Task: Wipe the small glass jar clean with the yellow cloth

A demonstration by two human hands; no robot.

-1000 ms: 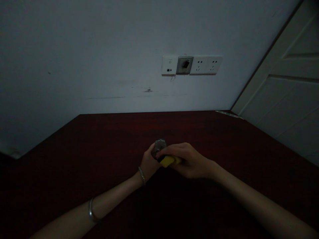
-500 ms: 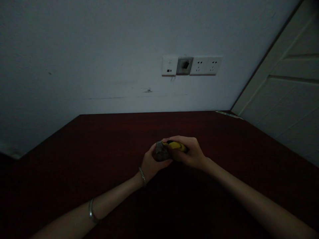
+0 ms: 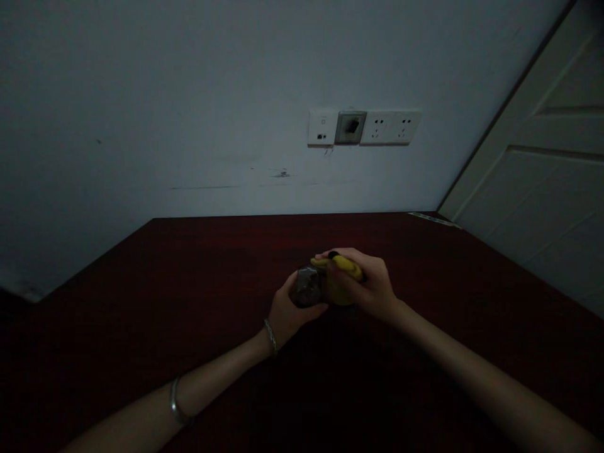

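In the dim head view, my left hand [image 3: 287, 308] is curled around a small, shiny, see-through object [image 3: 308, 284] that looks like a glass. Its thumb lies along the near side, and the exact kind is too dark to tell. My right hand [image 3: 372, 283] grips a bunched yellow cloth [image 3: 347, 267] with dark spots or edges. Part of the cloth hangs below the fingers, and another fold sticks out toward the glass-like object. Cloth and object are very close; whether they touch I cannot tell. Both hands are above the dark red table.
The dark red table [image 3: 226, 251] meets a pale wall [image 3: 189, 94] at the back. Sockets and a switch panel [image 3: 363, 128] are on the wall. A panelled white door [image 3: 547, 189] stands at the right, and a thin patterned strip [image 3: 434, 219] lies at the back right corner.
My right hand has moved slightly up and right with the yellow cloth, uncovering more of the glass-like object. More cloth now shows below the fingers. My left hand stays nearly in place.
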